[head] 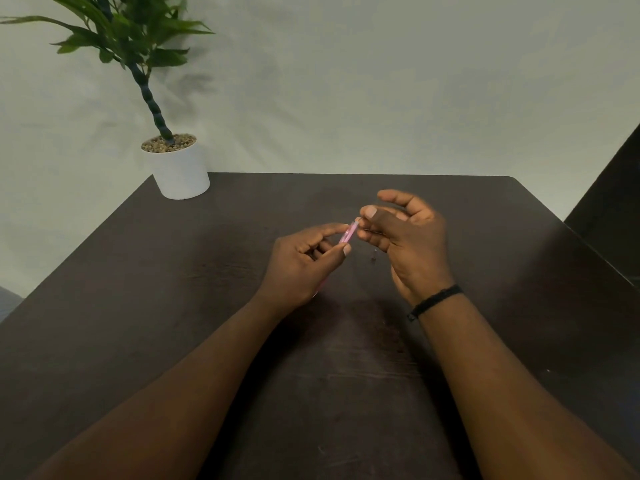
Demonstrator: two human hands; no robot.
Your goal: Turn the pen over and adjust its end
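Observation:
My left hand (304, 261) grips a slim pink pen barrel (348, 233) between thumb and fingers, its open end pointing up and to the right. My right hand (405, 233) pinches a thin dark refill (374, 231) between thumb and fingers, its tip right at the barrel's mouth; whether it is inside I cannot tell. The right index finger is stretched out above. Both hands hover over the middle of a dark wooden table (173, 306). A small dark pen part (374, 256) lies on the table just below the right hand.
A white pot with a green plant (178, 168) stands at the table's far left corner. A pale wall runs behind the table. A dark piece of furniture (613, 209) stands at the right edge. A black band (436, 299) is on my right wrist.

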